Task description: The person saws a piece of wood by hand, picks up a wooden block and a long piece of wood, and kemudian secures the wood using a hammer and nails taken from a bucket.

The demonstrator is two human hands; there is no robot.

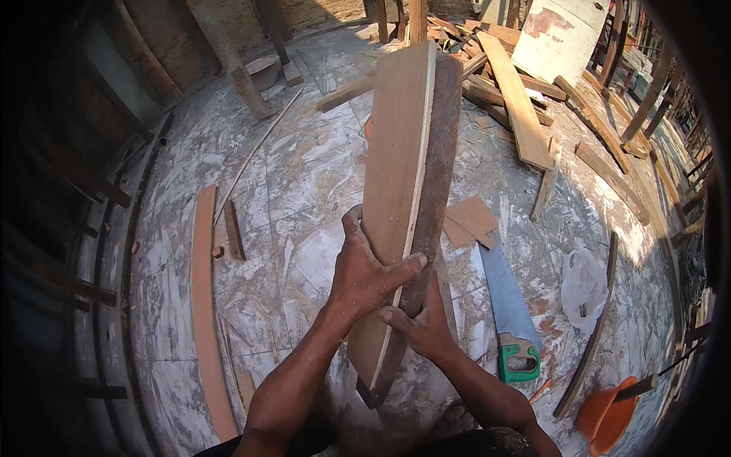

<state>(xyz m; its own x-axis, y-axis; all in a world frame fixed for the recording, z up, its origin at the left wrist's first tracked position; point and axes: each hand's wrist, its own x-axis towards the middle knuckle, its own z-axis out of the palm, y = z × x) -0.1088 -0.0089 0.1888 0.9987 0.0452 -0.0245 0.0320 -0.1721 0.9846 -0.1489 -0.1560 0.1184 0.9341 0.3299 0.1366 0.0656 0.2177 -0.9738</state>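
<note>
A light-brown plywood board (394, 145) with a pale cut edge stands lengthwise in front of me, flush against a dark wooden beam (442, 145). My left hand (367, 263) grips the board from its left side, thumb laid across the edge toward the beam. From the right, my right hand (428, 324) closes round the beam, its thumb pressing on the board's edge just below the left thumb. Both pieces are clamped together between the hands. The fingers behind the wood are partly hidden.
A handsaw (509, 301) with a green handle lies right of the wood, near plywood offcuts (470, 221), a clear plastic bag (584, 288) and an orange bucket (607, 417). A long plywood strip (205, 305) lies on the left. Scrap timber (495, 91) is piled at the far right.
</note>
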